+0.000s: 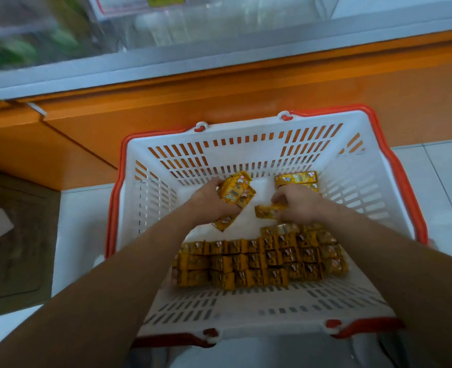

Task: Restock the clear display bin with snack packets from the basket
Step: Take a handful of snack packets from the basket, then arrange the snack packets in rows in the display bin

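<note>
While both hands reach into the white basket (150, 181), the left hand (209, 205) has its fingers curled round a bunch of yellow snack packets (237, 193). To the right, the right hand (299, 205) pinches one packet (266, 211) by its end. They look light, small and crinkly, so they may slip; holding the flat sides seems best. More packets (259, 258) sit in rows on the near side.
</note>
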